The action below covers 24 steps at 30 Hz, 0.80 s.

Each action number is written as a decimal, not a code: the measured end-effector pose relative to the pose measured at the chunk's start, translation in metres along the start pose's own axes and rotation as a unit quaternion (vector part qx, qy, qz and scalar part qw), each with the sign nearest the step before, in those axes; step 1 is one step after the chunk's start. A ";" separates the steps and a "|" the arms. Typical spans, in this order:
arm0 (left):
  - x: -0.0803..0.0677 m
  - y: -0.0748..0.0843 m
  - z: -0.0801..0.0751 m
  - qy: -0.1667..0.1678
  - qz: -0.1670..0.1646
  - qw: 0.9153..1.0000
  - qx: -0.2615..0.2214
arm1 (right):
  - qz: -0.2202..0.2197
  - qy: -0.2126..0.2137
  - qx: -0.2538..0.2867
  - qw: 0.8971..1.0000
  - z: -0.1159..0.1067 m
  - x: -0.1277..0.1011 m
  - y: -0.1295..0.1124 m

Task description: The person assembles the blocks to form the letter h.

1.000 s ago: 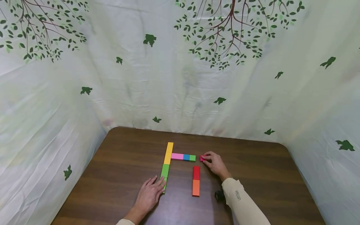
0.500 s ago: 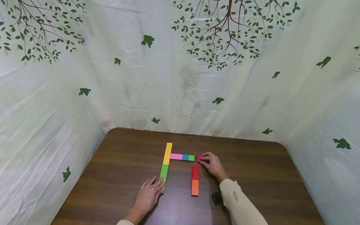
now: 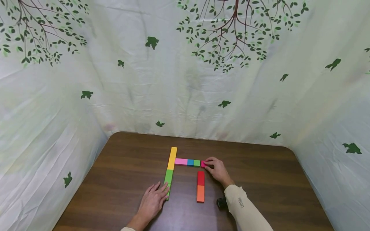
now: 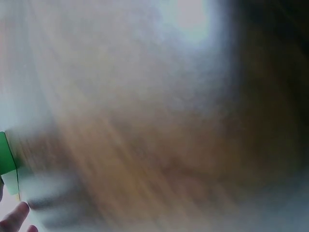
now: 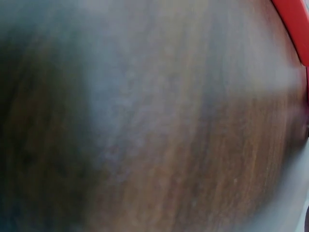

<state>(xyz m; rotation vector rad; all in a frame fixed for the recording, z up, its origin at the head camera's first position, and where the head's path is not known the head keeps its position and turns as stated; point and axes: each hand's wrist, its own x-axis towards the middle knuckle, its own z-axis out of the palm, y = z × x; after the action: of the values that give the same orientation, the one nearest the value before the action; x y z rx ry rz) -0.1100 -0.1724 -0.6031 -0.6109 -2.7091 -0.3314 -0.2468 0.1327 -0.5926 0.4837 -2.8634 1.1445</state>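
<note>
Fingers (image 3: 210, 162) of the right hand (image 3: 217, 170) curl round a small magenta block (image 3: 203, 164) and pinch it flat on the brown desk (image 3: 121, 166). In the head view that block lies at the fingertips' 9 o'clock side, just beside the small green block (image 3: 197, 163) that ends a row running 3 to 9 o'clock: green, a blue block (image 3: 190, 162), then a pink block (image 3: 181, 161). Whether magenta and green already touch I cannot tell. The row's far end meets a yellow block (image 3: 172, 158), whose long axis runs 12 to 6 o'clock and continues toward 6 o'clock in a long green block (image 3: 168, 180). A red block (image 3: 200, 178) with an orange block (image 3: 200, 193) at its near end lies at 6 o'clock of the magenta one, parallel to the yellow line. The right hand is plainly the nearer one; its forearm in a cream sleeve (image 3: 245, 211) comes in from about 5 o'clock, wrist low. The left hand (image 3: 152, 202) rests flat, fingers straight, tips on the near end of the long green block.

From the left wrist, all is blurred wood, with a green edge (image 4: 7, 155) and a fingertip (image 4: 17, 215) at 8 o'clock.

From the right wrist, blurred wood again, with a red edge (image 5: 292, 24) at 1 o'clock; the hand does not show.
</note>
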 end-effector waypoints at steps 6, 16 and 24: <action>-0.001 -0.001 0.001 0.015 0.008 1.000 0.004 | -0.024 0.007 -0.009 1.000 0.002 0.002 0.000; -0.001 0.000 0.002 0.026 0.013 1.000 0.009 | -0.042 0.009 -0.021 0.999 0.003 0.001 0.001; -0.002 -0.001 0.003 0.033 0.011 0.999 0.004 | -0.045 0.020 -0.018 0.999 0.005 0.001 0.001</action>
<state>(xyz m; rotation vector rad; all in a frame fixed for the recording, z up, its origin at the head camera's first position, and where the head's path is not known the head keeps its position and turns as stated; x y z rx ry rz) -0.1097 -0.1732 -0.6069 -0.6171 -2.6371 -0.3304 -0.2480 0.1298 -0.5969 0.5748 -2.7929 1.0749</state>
